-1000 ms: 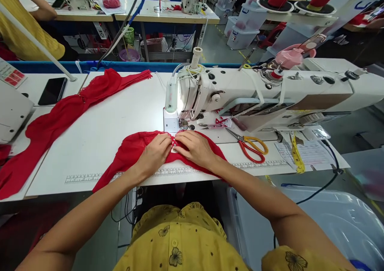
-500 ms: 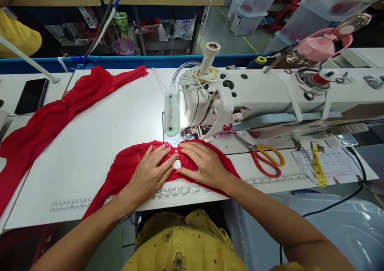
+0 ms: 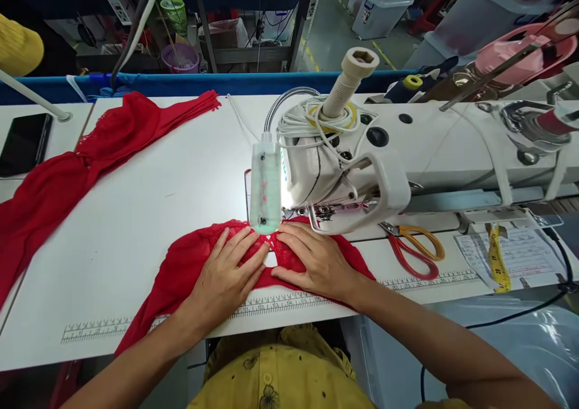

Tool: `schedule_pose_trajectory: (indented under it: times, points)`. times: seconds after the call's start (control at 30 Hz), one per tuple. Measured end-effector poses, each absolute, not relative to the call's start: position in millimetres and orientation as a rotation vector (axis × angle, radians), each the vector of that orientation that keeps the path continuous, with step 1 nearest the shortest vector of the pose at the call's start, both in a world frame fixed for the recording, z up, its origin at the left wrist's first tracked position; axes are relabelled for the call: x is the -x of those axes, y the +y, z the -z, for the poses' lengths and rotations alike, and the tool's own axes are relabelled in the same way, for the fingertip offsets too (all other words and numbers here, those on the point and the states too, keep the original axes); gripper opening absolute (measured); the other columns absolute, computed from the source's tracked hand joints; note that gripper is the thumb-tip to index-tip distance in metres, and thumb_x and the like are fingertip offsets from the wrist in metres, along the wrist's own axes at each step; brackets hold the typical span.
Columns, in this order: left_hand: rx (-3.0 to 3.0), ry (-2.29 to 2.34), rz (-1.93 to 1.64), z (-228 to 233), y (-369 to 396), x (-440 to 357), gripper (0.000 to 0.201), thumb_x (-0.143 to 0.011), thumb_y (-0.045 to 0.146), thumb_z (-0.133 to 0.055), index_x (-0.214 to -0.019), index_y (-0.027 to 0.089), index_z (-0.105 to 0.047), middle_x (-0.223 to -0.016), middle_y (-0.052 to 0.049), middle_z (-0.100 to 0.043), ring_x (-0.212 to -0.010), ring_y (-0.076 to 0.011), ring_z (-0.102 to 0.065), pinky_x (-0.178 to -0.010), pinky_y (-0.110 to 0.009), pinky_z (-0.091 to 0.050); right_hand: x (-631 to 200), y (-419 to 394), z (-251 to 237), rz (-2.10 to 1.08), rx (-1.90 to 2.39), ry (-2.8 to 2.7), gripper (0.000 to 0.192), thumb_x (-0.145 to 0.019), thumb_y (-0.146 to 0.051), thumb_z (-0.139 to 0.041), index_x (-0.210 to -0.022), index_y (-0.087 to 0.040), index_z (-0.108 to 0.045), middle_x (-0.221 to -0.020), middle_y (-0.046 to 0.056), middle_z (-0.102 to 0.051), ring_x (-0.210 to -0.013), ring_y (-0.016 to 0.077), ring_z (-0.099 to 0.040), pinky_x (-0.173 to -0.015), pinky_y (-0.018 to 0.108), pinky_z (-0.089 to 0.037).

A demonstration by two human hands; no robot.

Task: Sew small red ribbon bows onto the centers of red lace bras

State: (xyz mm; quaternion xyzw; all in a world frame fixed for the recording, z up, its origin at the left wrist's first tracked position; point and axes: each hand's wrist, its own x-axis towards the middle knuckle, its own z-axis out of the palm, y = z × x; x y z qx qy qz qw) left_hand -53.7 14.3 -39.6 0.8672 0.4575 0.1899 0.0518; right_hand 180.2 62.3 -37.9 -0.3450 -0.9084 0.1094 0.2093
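Left hand and right hand, palms flat and open, on red lace fabric beneath the sewing machine.

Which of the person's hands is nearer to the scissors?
Right. The right hand lies on the red fabric, just left of the scissors; the left hand is farther left.

Two hands lie on the surface, the left hand and the right hand; two lots of red fabric, one piece under the hands, one pile at the left of the frame; one sewing machine; one pair of scissors; one phone; one yellow tape measure; one printed sheet.
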Motion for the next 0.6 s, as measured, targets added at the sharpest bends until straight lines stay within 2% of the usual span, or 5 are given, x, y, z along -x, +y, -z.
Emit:
schedule_pose_trajectory:
  times: [0.6]
  points:
    - [-2.606,1.386,-0.562,39.8,15.7,55.4,0.035,-0.096,0.02,-0.055,-0.131,0.018,-0.059,-0.137,-0.015,-0.06,-0.136,-0.0316,-0.048,-0.114,-0.058,-0.038,-181.1,64.1,33.1,-0.337,0.981,-2.565,0.045,-0.093,-0.05,-0.06,-0.122,-0.018,-0.067,-0.123,0.016,-0.068,-0.112,0.0305,-0.065,-0.088,0.044,-0.06]
